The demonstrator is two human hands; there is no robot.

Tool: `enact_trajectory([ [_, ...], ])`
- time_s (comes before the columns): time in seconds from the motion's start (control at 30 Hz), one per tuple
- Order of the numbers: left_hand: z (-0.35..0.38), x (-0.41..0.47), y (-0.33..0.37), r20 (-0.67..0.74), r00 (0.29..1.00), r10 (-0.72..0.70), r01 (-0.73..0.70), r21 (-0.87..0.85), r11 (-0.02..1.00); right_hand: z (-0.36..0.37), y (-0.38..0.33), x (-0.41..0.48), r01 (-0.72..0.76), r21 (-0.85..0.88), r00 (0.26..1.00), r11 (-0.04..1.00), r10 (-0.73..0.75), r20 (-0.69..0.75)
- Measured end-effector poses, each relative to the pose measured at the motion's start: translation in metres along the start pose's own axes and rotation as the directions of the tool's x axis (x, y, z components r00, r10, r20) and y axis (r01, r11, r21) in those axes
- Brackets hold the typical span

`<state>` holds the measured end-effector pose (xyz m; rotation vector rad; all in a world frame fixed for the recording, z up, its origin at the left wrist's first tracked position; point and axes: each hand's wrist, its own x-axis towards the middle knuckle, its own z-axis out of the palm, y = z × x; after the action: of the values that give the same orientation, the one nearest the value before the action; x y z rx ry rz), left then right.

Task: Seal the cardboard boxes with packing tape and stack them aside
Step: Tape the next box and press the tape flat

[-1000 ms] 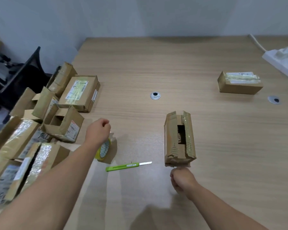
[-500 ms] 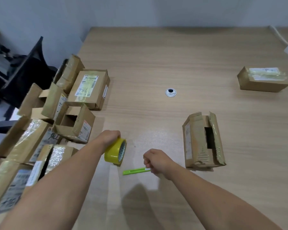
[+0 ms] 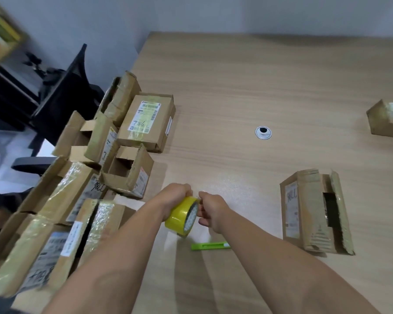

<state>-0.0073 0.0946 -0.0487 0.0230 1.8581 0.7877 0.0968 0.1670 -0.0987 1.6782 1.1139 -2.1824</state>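
Observation:
A yellow roll of packing tape (image 3: 180, 217) is held above the wooden table (image 3: 259, 87), gripped from the left by my left hand (image 3: 174, 198). My right hand (image 3: 210, 209) is at the roll's right face with curled fingers pinching at its edge. An open, worn cardboard box (image 3: 313, 211) with a gap between its flaps lies on the table to the right of my hands. A taped box (image 3: 387, 118) sits at the far right edge. A green utility knife (image 3: 210, 246) lies on the table just below the roll, partly hidden by my right forearm.
Several cardboard boxes (image 3: 145, 121), some open and some taped, crowd the table's left side. A round cable grommet (image 3: 263, 133) sits mid-table. A black chair (image 3: 61, 91) stands beyond the left edge.
My left hand lifted the tape roll off the table. My right hand left the open box, passed over the knife and came up to the roll. The view has shifted left.

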Motion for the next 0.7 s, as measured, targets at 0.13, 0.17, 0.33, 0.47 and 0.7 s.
enact_trajectory([
  [0.13,0.000,-0.009,0.005,0.105,0.987,0.121,-0.122,0.009,0.992,-0.006,-0.006,-0.007,0.098,0.212,0.992,0.972,-0.111,0.052],
  [0.17,0.003,-0.010,0.007,0.110,0.982,0.157,-0.160,0.024,0.987,-0.010,-0.008,-0.011,0.171,0.238,0.983,0.956,-0.182,0.028],
  [0.33,0.033,-0.018,0.011,0.048,0.965,0.258,-0.256,-0.030,0.966,-0.039,-0.019,-0.036,0.488,0.144,0.871,0.861,-0.471,-0.139],
  [0.47,0.070,-0.024,0.013,-0.116,0.930,0.348,-0.360,-0.111,0.926,-0.062,-0.031,-0.063,0.638,-0.020,0.760,0.770,-0.633,-0.150],
  [0.7,0.112,-0.047,0.016,-0.160,0.852,0.498,-0.518,-0.122,0.847,-0.112,-0.042,-0.095,0.702,-0.290,0.650,0.650,-0.752,-0.112],
])
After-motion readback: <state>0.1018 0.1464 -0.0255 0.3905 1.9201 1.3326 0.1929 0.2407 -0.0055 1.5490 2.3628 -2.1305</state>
